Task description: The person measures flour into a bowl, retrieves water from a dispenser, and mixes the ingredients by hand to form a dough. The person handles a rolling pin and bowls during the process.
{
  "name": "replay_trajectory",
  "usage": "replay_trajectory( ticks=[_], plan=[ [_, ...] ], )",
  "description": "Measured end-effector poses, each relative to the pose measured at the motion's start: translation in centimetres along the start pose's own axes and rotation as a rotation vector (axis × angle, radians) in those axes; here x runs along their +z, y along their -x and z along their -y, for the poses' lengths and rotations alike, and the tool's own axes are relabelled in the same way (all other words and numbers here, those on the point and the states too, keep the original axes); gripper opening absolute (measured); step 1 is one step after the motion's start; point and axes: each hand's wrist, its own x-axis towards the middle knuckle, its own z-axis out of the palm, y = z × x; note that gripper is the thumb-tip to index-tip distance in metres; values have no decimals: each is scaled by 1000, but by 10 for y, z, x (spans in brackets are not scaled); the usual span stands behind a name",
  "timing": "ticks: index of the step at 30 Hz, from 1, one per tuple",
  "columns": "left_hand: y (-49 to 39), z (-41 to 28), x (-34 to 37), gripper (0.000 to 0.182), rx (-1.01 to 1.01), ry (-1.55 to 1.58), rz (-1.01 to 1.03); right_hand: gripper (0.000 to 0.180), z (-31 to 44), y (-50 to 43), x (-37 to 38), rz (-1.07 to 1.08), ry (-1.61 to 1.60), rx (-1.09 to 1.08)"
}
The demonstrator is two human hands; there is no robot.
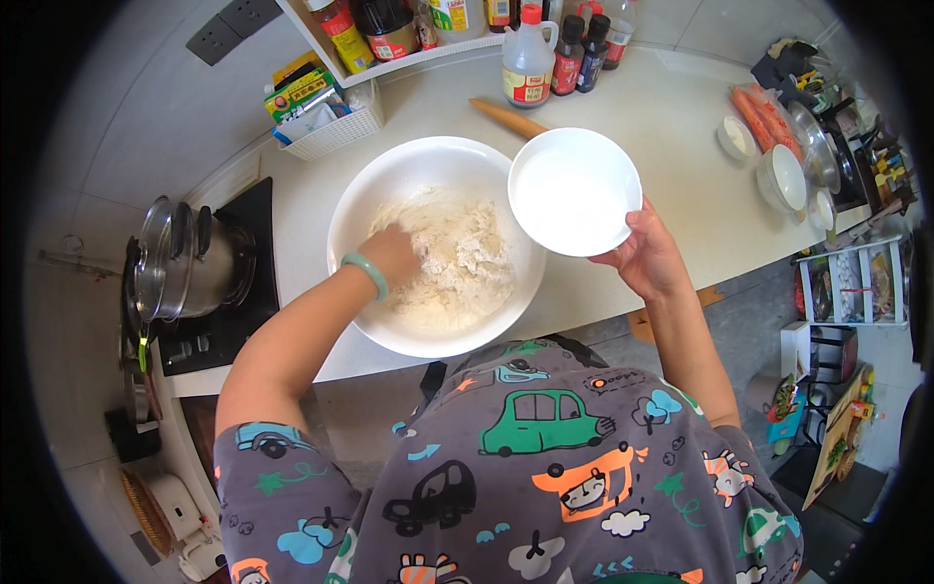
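A large white basin (357, 193) stands on the countertop before me, with shaggy, partly wet flour dough (467, 255) inside it. My left hand (395, 255), a pale green bangle at its wrist, reaches into the dough from the left. Its fingers are blurred and partly hidden, so their grip cannot be made out. At the basin's right rim, my right hand (649, 252) holds a smaller white bowl (573, 191) by its lower right edge. The bowl's inside is bright white, and whether it has liquid in it is unclear.
A wooden rolling pin (503, 117) lies partly behind the small bowl. Sauce bottles (527, 66) and a white basket (339, 131) line the back. Left is a steel pot (197, 270) on a black cooktop (255, 219). Small bowls (782, 177) and packaged food sticks (766, 120) sit right.
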Motion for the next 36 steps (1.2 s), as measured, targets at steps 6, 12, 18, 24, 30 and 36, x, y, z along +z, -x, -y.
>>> replay_trajectory(
  ticks=[6, 12, 18, 24, 30, 36],
  plan=[
    [14, -35, 32, 70, -200, 504, 177, 78, 1, 4, -2, 11, 2, -11],
    [-14, -68, 45, 55, -366, 1505, -49, 78, 4, 9, -7, -27, 17, -7],
    [24, -57, 20, 52, 343, 392, -162, 76, 8, 12, -7, -75, 54, 16],
    [20, -71, 25, 44, 857, -282, -204, 78, 3, 13, -8, -50, 37, 22],
    [-17, -60, 21, 43, 763, -439, -389, 81, -1, 14, -5, -51, 20, 7],
    [-19, 0, 21, 31, 434, -187, -457, 81, -1, 14, 3, -40, 55, 13]
  ],
)
